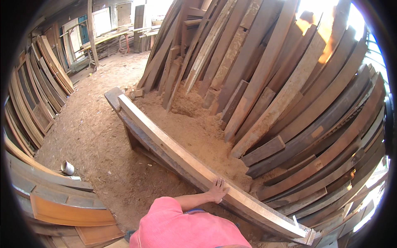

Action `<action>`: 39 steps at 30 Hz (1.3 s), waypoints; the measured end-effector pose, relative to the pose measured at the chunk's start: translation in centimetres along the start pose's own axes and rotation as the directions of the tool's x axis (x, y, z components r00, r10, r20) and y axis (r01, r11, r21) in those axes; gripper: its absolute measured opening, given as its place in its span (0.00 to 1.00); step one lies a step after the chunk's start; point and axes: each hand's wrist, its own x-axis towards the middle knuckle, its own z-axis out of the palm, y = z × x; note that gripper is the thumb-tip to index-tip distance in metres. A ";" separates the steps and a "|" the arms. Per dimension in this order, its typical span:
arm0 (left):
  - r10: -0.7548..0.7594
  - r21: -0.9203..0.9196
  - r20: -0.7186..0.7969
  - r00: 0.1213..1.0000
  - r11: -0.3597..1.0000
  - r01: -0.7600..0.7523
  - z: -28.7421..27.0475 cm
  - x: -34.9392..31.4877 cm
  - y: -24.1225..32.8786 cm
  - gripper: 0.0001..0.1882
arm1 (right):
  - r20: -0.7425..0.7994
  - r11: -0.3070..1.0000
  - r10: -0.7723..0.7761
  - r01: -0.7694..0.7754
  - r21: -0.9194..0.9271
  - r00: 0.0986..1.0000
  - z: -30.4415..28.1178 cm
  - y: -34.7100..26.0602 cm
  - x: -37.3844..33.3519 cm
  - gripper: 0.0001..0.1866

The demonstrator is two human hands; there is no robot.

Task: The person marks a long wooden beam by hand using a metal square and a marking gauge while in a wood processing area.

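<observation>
A long squared wooden beam (165, 142) lies along a narrow dark wooden bench (113, 99), which runs from the upper left to the lower right. On top of the beam rests my left hand (218, 191), fingers spread flat over the pale wood a little right of its middle. The pink-sleeved arm reaches across from the left. My right hand is out of sight. Close to the beam's near right end, a small thin white piece (295, 221) sticks up; its kind I cannot make out. A small wood block (310, 237) sits at that end.
Many dark planks (264, 103) lean upright along the right and back. Sawdust (194, 140) is heaped at their feet. Frames and boards (35, 103) stack at the left, with orange-brown panels (68, 211) below. A white can (67, 167) stands nearby.
</observation>
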 end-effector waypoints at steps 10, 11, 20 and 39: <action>0.031 -0.009 -0.089 0.996 0.999 -0.032 0.6 0.1 0.4 0.41 | 0.081 0.999 0.013 -0.010 -0.034 0.997 0.7 -0.7 1.7 0.09; 0.026 -0.015 -0.088 0.996 1.000 -0.028 0.6 0.0 0.3 0.41 | 0.089 0.999 0.023 -0.020 -0.035 0.996 0.8 -0.8 1.7 0.09; -0.024 -0.032 -0.120 0.993 0.999 0.020 1.0 0.1 0.4 0.41 | 0.186 0.997 0.038 -0.025 -0.073 0.982 1.6 -1.4 3.8 0.10; 0.079 0.153 -0.124 0.989 0.986 -0.059 4.5 6.5 14.9 0.48 | 0.253 0.985 0.161 -0.139 -0.103 0.954 -8.9 2.7 11.2 0.10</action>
